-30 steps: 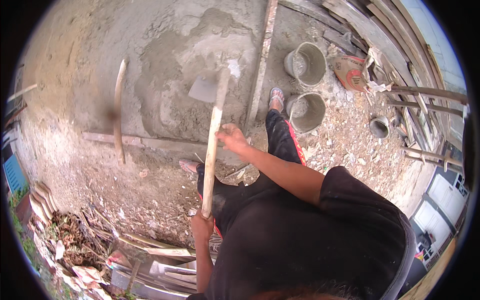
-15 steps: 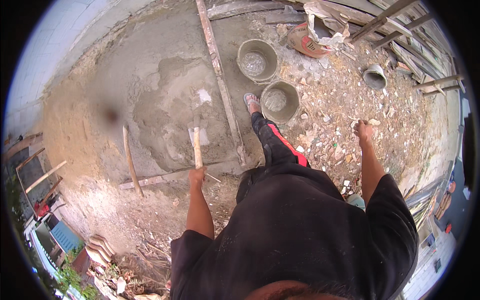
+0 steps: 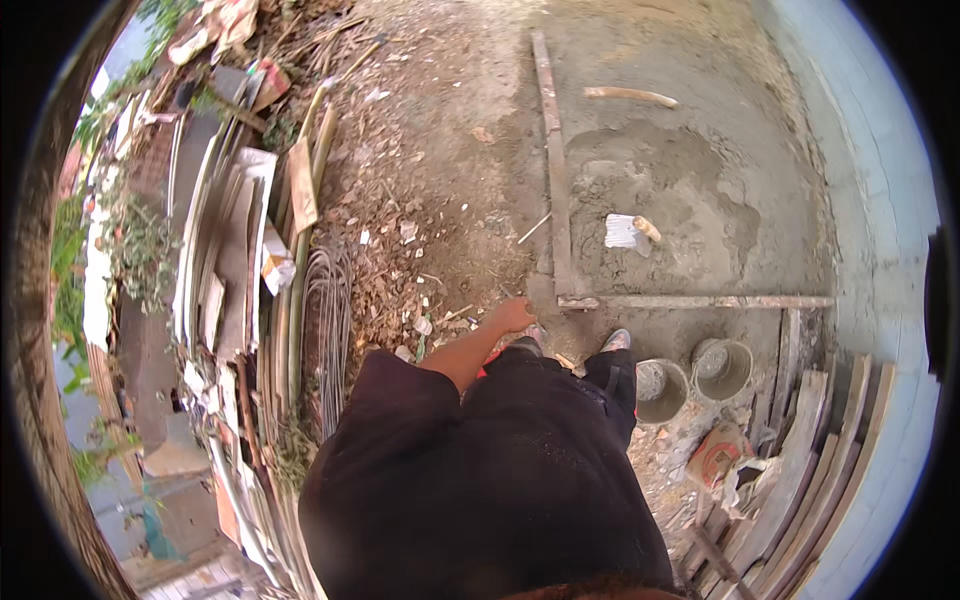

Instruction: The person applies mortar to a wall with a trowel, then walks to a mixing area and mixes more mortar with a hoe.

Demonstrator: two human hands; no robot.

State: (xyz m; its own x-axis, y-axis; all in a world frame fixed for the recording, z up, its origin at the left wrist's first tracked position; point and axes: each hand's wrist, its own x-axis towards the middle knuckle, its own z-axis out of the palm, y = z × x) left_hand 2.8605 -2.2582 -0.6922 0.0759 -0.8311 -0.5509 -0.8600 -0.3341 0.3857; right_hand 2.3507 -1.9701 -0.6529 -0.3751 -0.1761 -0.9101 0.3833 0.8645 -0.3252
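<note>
My left hand [image 3: 515, 315] hangs in front of my body, above my foot and close to the corner of the wooden boards. Its fingers look curled, and whatever they may hold is hidden. My right hand is out of view behind my dark shirt. Wet grey mortar [image 3: 700, 180] spreads on the ground inside the boards. On it rests a pale flat blade [image 3: 622, 232] beside a short visible length of wooden handle [image 3: 648, 229], apart from my left hand. Farther off, a curved wooden stick [image 3: 630, 96] lies at the mortar's far side.
Two buckets, a nearer bucket [image 3: 660, 391] and a farther bucket [image 3: 722, 369], stand right of my feet. Boards [image 3: 555, 150] edge the mortar. An opened sack [image 3: 715, 455] and stacked planks [image 3: 820, 470] are at right. Bundled rods [image 3: 328, 320] and scrap sheets [image 3: 215, 260] line the left.
My view has turned, bringing the mortar to the upper right. The left hand has come off the wooden handle. My right hand has gone out of view.
</note>
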